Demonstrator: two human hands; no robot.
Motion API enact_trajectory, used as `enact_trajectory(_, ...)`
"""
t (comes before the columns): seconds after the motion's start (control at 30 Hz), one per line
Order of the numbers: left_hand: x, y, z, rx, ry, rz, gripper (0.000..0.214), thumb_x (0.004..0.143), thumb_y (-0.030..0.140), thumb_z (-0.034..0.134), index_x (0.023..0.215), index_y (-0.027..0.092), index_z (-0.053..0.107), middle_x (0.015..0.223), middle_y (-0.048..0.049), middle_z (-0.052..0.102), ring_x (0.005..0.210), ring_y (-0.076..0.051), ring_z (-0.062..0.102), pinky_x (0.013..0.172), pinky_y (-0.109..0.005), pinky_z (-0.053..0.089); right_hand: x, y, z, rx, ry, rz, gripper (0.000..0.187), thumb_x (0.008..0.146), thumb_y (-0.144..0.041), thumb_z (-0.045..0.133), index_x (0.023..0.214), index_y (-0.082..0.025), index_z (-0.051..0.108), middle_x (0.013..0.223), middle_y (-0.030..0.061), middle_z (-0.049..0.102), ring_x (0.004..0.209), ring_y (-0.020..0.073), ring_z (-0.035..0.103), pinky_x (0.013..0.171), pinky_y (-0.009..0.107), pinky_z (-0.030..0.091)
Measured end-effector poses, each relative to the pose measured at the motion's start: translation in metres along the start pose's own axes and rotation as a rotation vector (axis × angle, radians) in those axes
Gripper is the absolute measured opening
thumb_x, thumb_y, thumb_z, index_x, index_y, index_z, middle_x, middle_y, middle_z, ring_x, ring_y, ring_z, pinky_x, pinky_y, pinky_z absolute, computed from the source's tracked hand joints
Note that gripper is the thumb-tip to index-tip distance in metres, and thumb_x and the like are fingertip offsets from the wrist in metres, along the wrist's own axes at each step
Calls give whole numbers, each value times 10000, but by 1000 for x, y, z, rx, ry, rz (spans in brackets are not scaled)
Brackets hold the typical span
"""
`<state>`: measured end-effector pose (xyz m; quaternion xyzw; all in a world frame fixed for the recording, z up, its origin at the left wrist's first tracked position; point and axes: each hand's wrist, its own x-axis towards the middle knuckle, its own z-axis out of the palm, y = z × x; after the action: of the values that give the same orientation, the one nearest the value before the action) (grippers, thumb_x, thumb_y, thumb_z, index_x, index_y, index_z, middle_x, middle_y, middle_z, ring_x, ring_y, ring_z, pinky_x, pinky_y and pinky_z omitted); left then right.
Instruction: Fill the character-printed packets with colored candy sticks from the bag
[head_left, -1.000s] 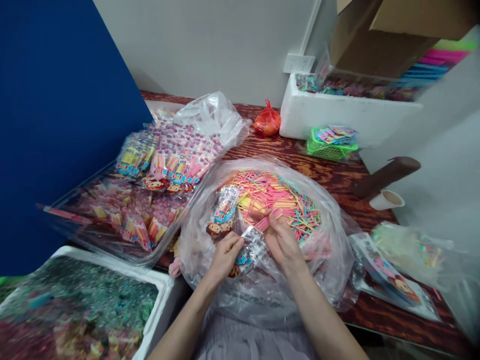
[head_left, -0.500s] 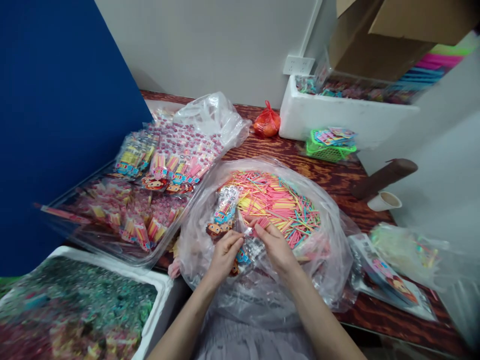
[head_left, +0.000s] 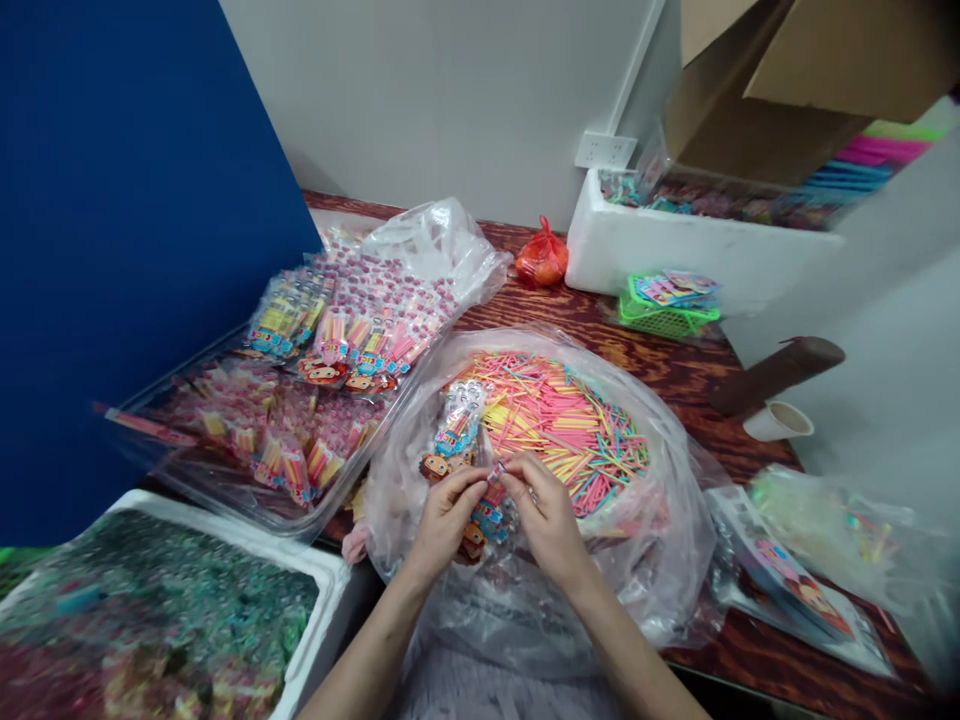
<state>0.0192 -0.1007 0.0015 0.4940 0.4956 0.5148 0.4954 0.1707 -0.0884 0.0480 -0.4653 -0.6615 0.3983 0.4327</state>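
Over the near edge of the wooden table (head_left: 679, 365), both hands meet above a big clear bag (head_left: 675, 570) that lies open and full of coloured sticks (head_left: 570, 420). With thumb and fingertips closed, the left hand (head_left: 444, 512) and the right hand (head_left: 549, 518) each pinch the top of a small printed packet (head_left: 489, 515), which hangs between them at the bag's near side (its contents are too small to make out). Another packet (head_left: 457, 430) lies on the sticks just beyond the left hand. To the left, a clear tray (head_left: 247, 500) holds rows of filled packets (head_left: 352, 340). A white foam box (head_left: 319, 585) sits at the near left. A green basket (head_left: 664, 320), a red bag (head_left: 541, 260) and a paper cup (head_left: 776, 422) stand farther off.
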Motion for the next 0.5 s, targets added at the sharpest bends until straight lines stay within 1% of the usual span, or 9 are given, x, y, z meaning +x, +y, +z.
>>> enact_trajectory(0.07, 0, 2, -2, -8, -3, -3, 203, 846, 307, 606, 949, 194, 740, 939, -38, 722, 904, -183, 642, 844, -272, 484, -1, 0, 1, -4, 67, -9, 101, 944, -247, 490, 982, -227, 582, 964, 34, 615, 933, 182, 580, 829, 296, 444)
enact_trajectory(0.13, -1, 4, -2, -24, 1, -15, 194, 839, 311, 615, 929, 192, 738, 928, -36, 721, 886, -180, 640, 826, -267, 485, -2, -2, 2, -31, 81, -26, 104, 943, -227, 491, 1004, -228, 575, 1007, 40, 612, 977, 183, 574, 861, 302, 438)
enact_trajectory(0.2, -3, 4, 0, -37, -3, -26, 186, 834, 318, 621, 895, 184, 735, 905, -33, 718, 861, -176, 636, 810, -262, 484, -3, -5, 6, -76, 22, -49, 104, 939, -204, 489, 915, -220, 589, 987, 42, 613, 980, 187, 570, 867, 307, 430)
enact_trajectory(0.27, -4, 4, 1, -47, -1, -41, 184, 824, 326, 630, 860, 176, 729, 872, -29, 713, 836, -171, 629, 793, -257, 483, -4, -6, 9, -93, -27, -62, 145, 936, -187, 485, 846, -213, 596, 960, 40, 619, 968, 188, 572, 861, 307, 428)
enact_trajectory(0.33, -2, 5, 0, -56, 42, -59, 190, 804, 341, 648, 839, 170, 723, 845, -25, 707, 820, -169, 625, 773, -251, 483, -3, -3, 8, -68, -37, -51, 138, 937, -192, 484, 893, -218, 612, 962, 35, 632, 954, 182, 582, 853, 301, 436)
enact_trajectory(0.4, 5, 9, -7, -53, 122, -72, 216, 785, 366, 662, 843, 164, 714, 814, -18, 697, 782, -161, 619, 731, -239, 482, 3, 6, -1, -32, -28, -28, 147, 940, -220, 486, 995, -227, 621, 991, 35, 647, 954, 181, 597, 847, 298, 450)
enact_trajectory(0.47, 21, 13, -17, -23, 197, -70, 251, 785, 396, 657, 859, 160, 699, 766, -2, 674, 701, -141, 599, 650, -218, 470, 17, 22, -20, -61, 23, -7, 188, 938, -247, 483, 1067, -220, 618, 997, 46, 661, 939, 188, 612, 828, 301, 462)
enact_trajectory(0.5, 31, 15, -21, 7, 222, -60, 264, 794, 409, 644, 873, 162, 689, 751, 5, 664, 670, -133, 589, 617, -211, 462, 26, 32, -32, -138, 50, -8, 196, 936, -248, 480, 1056, -206, 629, 988, 57, 664, 938, 196, 613, 829, 308, 459)
